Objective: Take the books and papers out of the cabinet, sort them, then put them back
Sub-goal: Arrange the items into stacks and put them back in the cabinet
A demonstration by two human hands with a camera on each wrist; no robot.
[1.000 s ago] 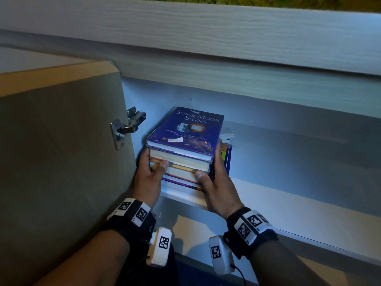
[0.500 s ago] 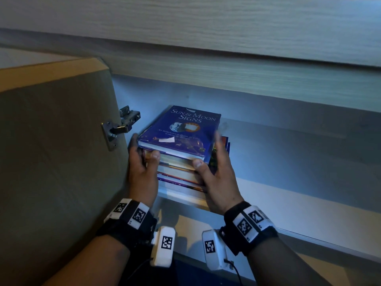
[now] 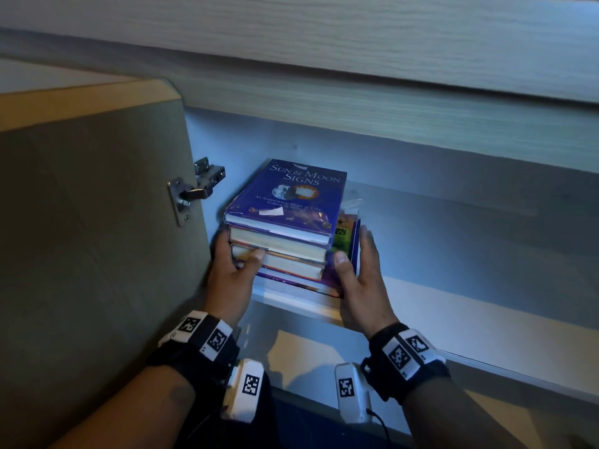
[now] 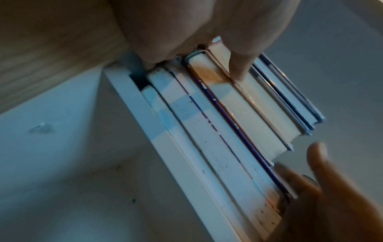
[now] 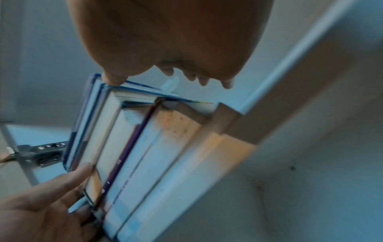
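A stack of books (image 3: 285,254) lies flat in the left corner of the cabinet shelf (image 3: 453,312), topped by a blue "Sun & Moon Signs" book (image 3: 291,196). My left hand (image 3: 233,267) grips the stack's left side, its thumb on the front page edges and its fingers hidden behind. My right hand (image 3: 359,273) lies along the right side with fingers straight, thumb tip at the front right corner. The left wrist view shows the page edges of the stack (image 4: 228,122) under my left thumb. In the right wrist view my right hand (image 5: 165,41) is above the stack (image 5: 134,147).
The open cabinet door (image 3: 97,222) stands close on the left, its metal hinge (image 3: 197,186) just beside the stack. A wood-grain panel (image 3: 324,43) overhangs the opening. The shelf runs on to the right of the books. A lower compartment floor (image 3: 308,361) shows beneath the shelf.
My right hand has slid from the stack's front to its right side, and its fingers have straightened. My left hand keeps its hold. The stack stays on the shelf.
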